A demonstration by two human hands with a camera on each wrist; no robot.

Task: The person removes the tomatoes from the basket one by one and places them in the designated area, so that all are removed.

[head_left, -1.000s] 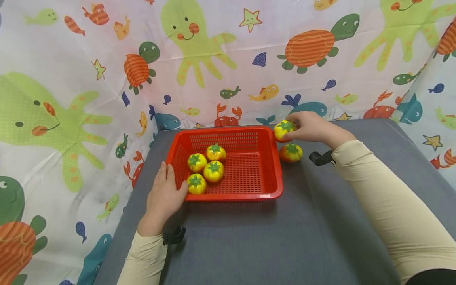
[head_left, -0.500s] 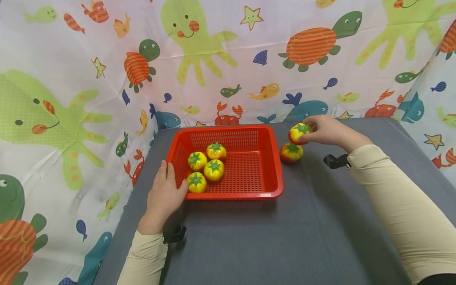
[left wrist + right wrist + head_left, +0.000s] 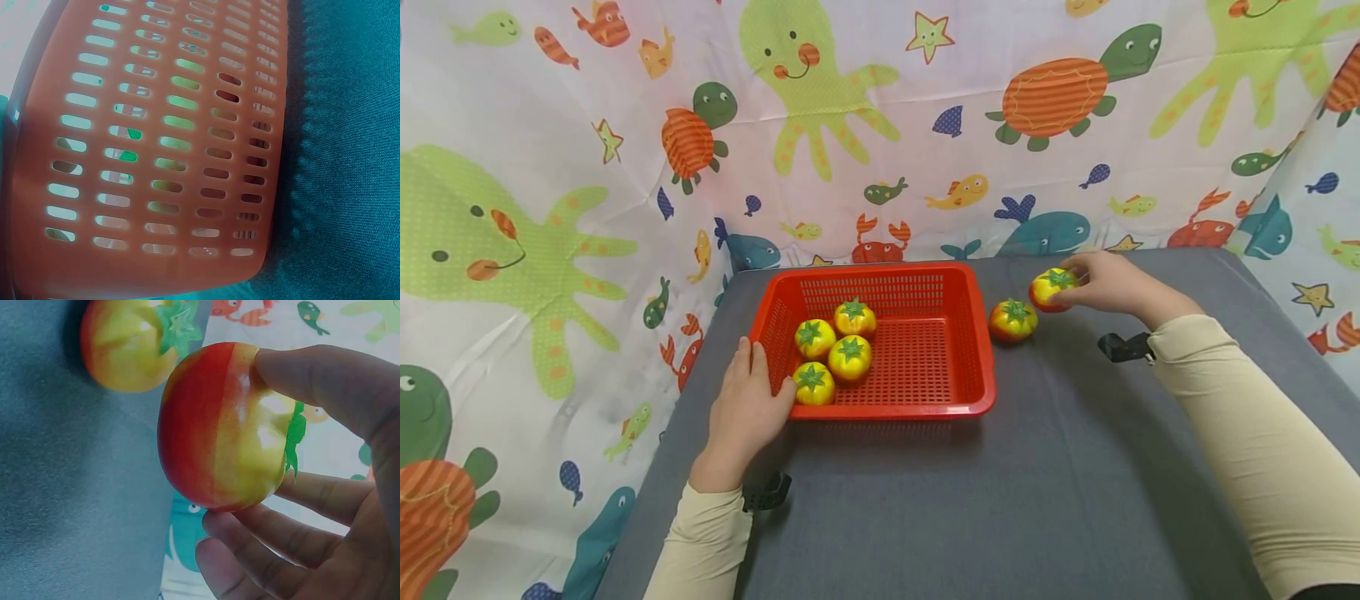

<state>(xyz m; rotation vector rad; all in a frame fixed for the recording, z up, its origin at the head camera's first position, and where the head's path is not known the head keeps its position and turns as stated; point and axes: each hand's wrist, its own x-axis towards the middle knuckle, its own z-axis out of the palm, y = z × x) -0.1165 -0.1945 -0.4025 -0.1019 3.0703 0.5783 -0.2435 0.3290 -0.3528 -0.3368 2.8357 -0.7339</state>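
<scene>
Near the tabletop's (image 3: pixel 910 517) far edge, in the head view, my right hand (image 3: pixel 1108 285) pinches a toy tomato (image 3: pixel 1049 288), just right of a loose tomato (image 3: pixel 1012 325) beside the red basket (image 3: pixel 887 412); my left hand (image 3: pixel 747 408), fingers fairly straight, rests at the basket's near left corner. The left wrist view shows me only the basket's slotted wall, no fingers. In the right wrist view, the grip spreads to the held tomato's width; I'd judge a light, level hold best.
</scene>
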